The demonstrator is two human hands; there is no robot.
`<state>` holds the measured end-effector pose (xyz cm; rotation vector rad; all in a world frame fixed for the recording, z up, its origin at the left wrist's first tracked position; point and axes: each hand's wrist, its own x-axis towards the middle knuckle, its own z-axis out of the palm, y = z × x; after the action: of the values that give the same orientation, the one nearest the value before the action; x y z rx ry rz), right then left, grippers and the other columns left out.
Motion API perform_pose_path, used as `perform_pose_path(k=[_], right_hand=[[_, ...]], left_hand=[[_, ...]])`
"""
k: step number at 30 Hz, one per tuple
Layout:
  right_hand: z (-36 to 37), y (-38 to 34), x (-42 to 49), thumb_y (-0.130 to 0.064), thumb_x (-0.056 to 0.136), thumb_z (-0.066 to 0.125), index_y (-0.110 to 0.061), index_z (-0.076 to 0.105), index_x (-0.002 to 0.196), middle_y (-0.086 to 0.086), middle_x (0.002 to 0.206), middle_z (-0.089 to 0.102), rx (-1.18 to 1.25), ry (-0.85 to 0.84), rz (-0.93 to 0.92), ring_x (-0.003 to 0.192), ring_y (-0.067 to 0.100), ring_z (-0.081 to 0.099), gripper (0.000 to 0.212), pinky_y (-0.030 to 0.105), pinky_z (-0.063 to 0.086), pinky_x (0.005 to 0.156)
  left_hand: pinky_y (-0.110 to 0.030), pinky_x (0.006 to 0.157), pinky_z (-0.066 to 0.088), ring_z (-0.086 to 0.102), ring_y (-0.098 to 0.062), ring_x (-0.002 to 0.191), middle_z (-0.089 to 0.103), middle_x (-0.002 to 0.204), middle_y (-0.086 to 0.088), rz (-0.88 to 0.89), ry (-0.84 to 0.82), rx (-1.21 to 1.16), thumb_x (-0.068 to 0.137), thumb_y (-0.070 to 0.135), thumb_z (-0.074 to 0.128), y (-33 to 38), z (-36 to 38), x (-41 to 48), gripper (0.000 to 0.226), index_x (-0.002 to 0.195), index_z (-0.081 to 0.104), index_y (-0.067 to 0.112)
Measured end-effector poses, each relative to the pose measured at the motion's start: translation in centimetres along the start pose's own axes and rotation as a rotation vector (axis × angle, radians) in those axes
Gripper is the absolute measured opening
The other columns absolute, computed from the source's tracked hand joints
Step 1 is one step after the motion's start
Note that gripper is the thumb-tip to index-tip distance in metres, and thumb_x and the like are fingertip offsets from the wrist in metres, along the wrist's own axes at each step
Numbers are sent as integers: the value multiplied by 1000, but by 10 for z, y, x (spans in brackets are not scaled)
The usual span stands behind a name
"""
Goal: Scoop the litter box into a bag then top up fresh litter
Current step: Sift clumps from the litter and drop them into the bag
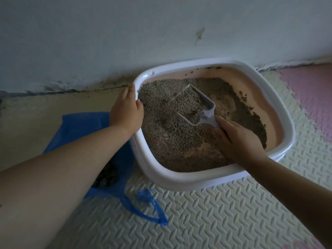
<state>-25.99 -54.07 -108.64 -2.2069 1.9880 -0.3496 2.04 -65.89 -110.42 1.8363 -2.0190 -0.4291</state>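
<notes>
A white-rimmed litter box (181,180) with a pink inside stands on the floor mat against the wall, partly filled with grey-brown litter (170,141). My left hand (126,112) grips its left rim, thumb inside. My right hand (237,139) holds the handle of a pale plastic scoop (194,106); the scoop lies in the litter, loaded with granules. A blue plastic bag (86,126) lies open on the floor left of the box, under my left forearm, with dark litter inside.
A stained white wall (161,33) runs close behind the box. The floor is patterned foam mat (215,212), cream with a pink tile (312,97) at the right. The bag's handles (149,207) trail in front of the box.
</notes>
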Motion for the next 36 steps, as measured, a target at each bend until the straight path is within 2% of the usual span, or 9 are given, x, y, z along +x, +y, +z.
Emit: perform_pose_path(k=[2,8,23,31,36], right_hand=[[-4,1,-6,-45,94,30,-22,48,138,2,108,66,13,4,-7,86,25,64,53,37,52,65],[-11,-7,-10,-38,94,39,-19,52,134,0,94,65,46,22,-74,74,22,62,46,33,49,56],[-17,-14,-10,-33,95,46,-17,52,135,1,93,66,60,62,-61,69,19,60,44,31,48,54],[-19,-15,-9,-30,95,51,-17,53,134,2,98,69,167,67,-23,77,21,64,41,36,51,65],[-22,-15,-10,-32,94,49,-19,56,131,-3,86,67,196,36,-26,67,14,59,40,33,48,60]], left_hand=[[-42,95,41,43,-30,125,37,146,-10,0,-8,43,98,20,36,3,0,-1,52,148,25,9],[-43,97,42,43,-31,126,34,148,-10,-13,-14,84,100,24,36,5,1,0,55,150,19,9],[-42,96,43,44,-30,124,33,148,-10,-11,-10,88,102,26,34,5,3,1,54,150,18,8],[-43,96,42,44,-31,125,36,146,-11,-7,-2,86,101,25,35,4,5,4,54,150,20,7],[-43,93,43,46,-31,121,38,144,-12,-5,0,88,101,24,35,4,5,4,53,149,21,8]])
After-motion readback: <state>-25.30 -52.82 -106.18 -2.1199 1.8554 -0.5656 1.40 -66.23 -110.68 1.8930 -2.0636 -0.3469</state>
